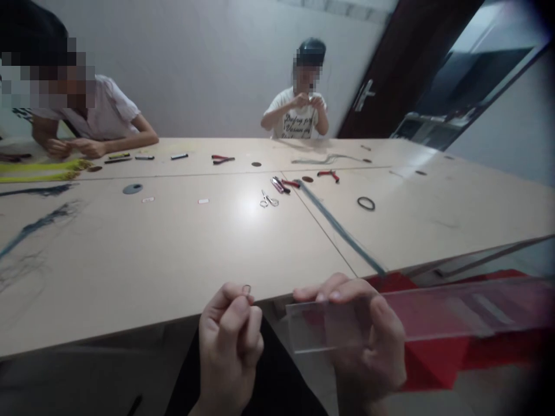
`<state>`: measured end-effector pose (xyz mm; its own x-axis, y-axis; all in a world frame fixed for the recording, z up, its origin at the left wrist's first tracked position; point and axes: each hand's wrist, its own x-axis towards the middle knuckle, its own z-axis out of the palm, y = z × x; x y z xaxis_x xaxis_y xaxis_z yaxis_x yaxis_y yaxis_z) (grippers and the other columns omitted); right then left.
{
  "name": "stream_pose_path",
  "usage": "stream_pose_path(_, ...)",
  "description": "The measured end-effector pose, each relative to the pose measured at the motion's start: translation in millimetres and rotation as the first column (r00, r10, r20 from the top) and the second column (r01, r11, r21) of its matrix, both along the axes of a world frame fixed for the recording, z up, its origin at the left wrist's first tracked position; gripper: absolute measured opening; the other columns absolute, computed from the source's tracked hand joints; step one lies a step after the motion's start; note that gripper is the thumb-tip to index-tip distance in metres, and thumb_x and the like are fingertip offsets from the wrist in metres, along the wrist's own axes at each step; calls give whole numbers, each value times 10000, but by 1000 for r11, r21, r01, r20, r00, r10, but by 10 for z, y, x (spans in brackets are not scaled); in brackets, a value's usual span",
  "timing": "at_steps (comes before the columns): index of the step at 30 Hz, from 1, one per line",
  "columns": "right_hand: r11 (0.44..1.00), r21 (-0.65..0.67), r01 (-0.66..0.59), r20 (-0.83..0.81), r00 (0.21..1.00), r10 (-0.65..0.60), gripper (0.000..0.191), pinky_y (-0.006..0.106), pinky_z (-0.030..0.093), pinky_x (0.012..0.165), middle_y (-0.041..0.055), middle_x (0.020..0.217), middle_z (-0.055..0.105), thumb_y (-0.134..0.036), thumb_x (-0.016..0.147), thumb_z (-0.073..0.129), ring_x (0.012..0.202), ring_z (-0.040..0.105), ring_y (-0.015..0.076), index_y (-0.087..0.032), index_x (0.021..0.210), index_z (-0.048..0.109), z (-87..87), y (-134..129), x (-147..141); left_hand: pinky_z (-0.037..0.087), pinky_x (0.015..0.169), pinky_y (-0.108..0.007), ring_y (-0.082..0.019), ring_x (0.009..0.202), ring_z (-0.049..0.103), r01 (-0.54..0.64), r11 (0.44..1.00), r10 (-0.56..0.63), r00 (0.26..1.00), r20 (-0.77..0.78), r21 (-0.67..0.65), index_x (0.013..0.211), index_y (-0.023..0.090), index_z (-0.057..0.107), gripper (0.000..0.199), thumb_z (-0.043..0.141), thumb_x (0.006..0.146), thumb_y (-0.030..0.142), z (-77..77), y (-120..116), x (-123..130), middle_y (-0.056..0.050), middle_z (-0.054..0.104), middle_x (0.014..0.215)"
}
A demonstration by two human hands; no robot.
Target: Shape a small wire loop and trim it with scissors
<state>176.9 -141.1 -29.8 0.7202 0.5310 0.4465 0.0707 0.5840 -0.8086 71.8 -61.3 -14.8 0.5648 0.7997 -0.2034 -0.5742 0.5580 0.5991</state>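
My left hand (232,341) is closed in a pinch just off the table's front edge. A small dark loop (247,288) sticks up from between its thumb and forefinger; its material is too small to make out. To the right, my right hand (375,341) grips a long clear plastic strip (437,306). The fingers lie along the strip's upper edge near its left end, and the strip runs off toward the right side. Red material (437,364) shows below and through the strip. The two hands are apart.
On the table (173,260) lie small scissors (269,199), red-handled pliers (328,175), a black ring (366,203), a grey disc (132,189) and a bluish strand bundle (338,225). Yellow strands (39,170) lie at the left. Two people (299,112) sit across the table, hands raised or resting.
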Motion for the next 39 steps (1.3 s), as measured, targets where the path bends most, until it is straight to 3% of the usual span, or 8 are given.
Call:
stream_pose_path(4,937,-347,-23,72,996,51,414,278,568,618,-23,700,612,-442,989,429,646,665,121,-173,719,590,-217,85,548,215,268,-81,-29,413,104,-119,991,116,992,-58,-63,595,174,565,302,853,616,260,-8,160,-17,117,339,513)
stream_pose_path(9,541,-839,-54,167,922,350,314,227,493,501,-33,682,610,-414,956,550,519,567,87,-136,828,619,-328,400,1002,179,265,-76,-23,422,74,-124,988,120,992,-45,-92,593,174,513,394,884,556,302,-15,202,3,136,260,500)
stream_pose_path(14,271,-958,90,236,785,573,246,292,544,639,18,897,651,-371,947,573,711,632,138,-134,980,632,-303,807,1066,173,270,-77,-16,412,84,-118,988,116,993,-22,-101,599,173,499,407,883,557,302,10,180,12,139,261,495)
stream_pose_path(18,182,-958,221,286,699,655,244,298,550,648,30,937,656,-363,946,577,738,641,146,-135,1012,630,-272,1007,1047,171,274,-79,-14,405,80,-98,990,96,995,-16,-99,612,172,509,386,867,592,314,-2,150,-1,140,267,489)
stream_pose_path(24,228,-862,452,481,590,648,235,346,547,738,67,1062,645,-339,933,597,860,640,173,-147,1065,625,-264,1170,996,167,281,-77,-12,403,75,-64,994,63,998,-17,-88,635,175,507,390,856,605,345,-18,133,-2,142,277,480)
stream_pose_path(30,321,-800,507,578,508,639,219,345,546,755,62,1053,645,-344,940,586,858,637,173,-156,1043,631,-288,1188,988,167,291,-73,-13,405,77,-45,997,44,999,-17,-70,635,175,491,386,841,638,339,-9,117,-9,141,282,480)
stream_pose_path(34,453,-750,481,658,482,578,231,359,547,759,59,1070,636,-346,942,583,871,636,177,-163,1079,616,-312,1183,1009,175,298,-73,-15,405,85,-45,998,44,999,-19,-53,658,181,497,380,834,650,356,-20,110,-4,142,285,476)
stream_pose_path(39,702,-608,371,773,478,416,223,414,517,821,52,1030,630,-353,917,614,932,618,202,-147,1003,619,-163,1029,837,171,301,-75,-17,401,86,-54,998,53,998,-46,-18,660,183,520,377,835,641,390,-34,114,9,143,290,448)
